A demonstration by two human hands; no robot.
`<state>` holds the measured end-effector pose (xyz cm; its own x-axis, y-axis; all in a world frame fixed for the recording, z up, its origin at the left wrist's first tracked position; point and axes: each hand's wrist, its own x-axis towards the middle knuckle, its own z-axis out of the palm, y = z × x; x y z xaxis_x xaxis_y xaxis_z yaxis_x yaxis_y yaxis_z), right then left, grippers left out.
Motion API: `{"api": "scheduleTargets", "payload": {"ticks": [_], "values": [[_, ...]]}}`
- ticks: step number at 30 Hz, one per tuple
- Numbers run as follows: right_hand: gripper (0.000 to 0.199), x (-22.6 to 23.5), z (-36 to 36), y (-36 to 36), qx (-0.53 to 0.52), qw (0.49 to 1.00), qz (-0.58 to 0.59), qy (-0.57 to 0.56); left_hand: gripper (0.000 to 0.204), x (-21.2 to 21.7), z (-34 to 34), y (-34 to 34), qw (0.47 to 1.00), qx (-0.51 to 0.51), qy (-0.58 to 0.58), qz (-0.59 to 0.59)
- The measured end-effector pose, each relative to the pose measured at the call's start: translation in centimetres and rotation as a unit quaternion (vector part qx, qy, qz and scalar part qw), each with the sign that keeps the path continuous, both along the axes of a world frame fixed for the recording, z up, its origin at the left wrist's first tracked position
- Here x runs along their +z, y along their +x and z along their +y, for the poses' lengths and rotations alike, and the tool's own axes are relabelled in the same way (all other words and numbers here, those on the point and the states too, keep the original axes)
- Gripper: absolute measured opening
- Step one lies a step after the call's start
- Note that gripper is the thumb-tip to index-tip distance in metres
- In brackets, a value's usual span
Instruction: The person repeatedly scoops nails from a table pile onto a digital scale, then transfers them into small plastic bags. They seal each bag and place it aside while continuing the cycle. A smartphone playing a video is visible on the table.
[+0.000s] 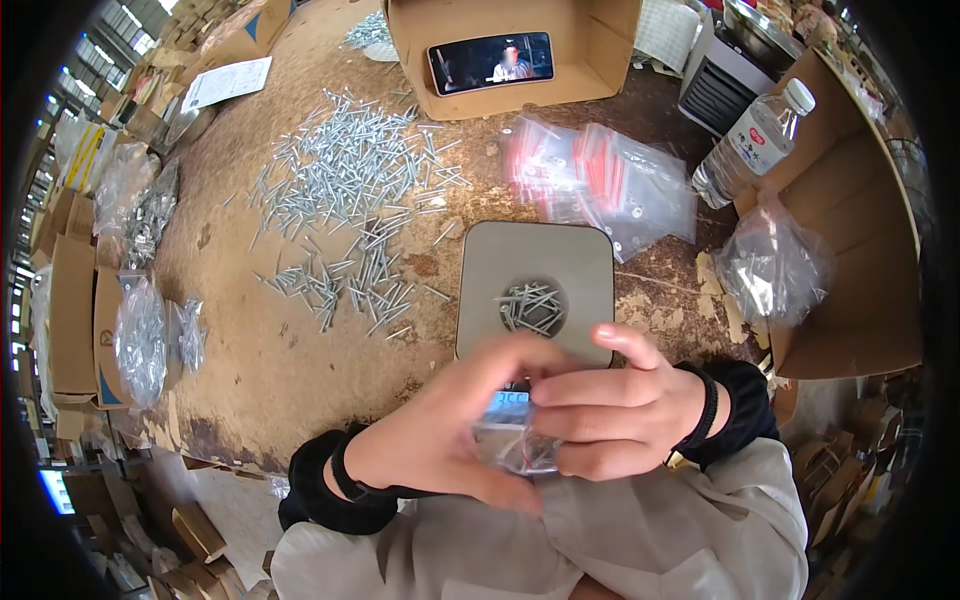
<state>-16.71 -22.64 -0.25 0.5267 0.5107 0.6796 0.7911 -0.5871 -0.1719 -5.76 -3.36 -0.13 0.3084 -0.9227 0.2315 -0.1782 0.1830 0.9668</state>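
Observation:
My left hand (430,425) and my right hand (622,405) meet in front of a kitchen-type scale (540,240). Between them is a clear zip bag (515,450), partly hidden by the fingers. My left hand curls round its left side, thumb low. The right fingers are folded over the other side, with the index finger raised. A small heap of screws (532,306) lies in the round middle of the scale's plate. The scale's lit display (510,402) shows between my hands. Beyond, to the left, a big pile of loose silver screws (350,165) spreads over the worn table.
Red-edged zip bags (600,175) lie beyond the scale. A phone (490,63) leans inside an open carton (590,60). At right stand a water bottle (750,145) and a cardboard box (850,240). Packed plastic bags (142,335) line the left edge.

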Motion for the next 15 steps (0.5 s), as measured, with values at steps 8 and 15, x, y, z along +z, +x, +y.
{"api": "scheduleTargets", "payload": {"ticks": [8, 15], "values": [[0.024, 0.5, -1.0, 1.2, -0.041, 0.989, 0.074, 0.118, 0.037, 0.3, 1.0, 2.2, 0.983, 0.129, 0.067, -0.111], [0.025, 0.3, -2.0, 2.3, -0.153, 0.974, 0.102, 0.134, 0.024, -0.8, -1.4, 3.3, 0.914, 0.280, 0.166, -0.243]]}}
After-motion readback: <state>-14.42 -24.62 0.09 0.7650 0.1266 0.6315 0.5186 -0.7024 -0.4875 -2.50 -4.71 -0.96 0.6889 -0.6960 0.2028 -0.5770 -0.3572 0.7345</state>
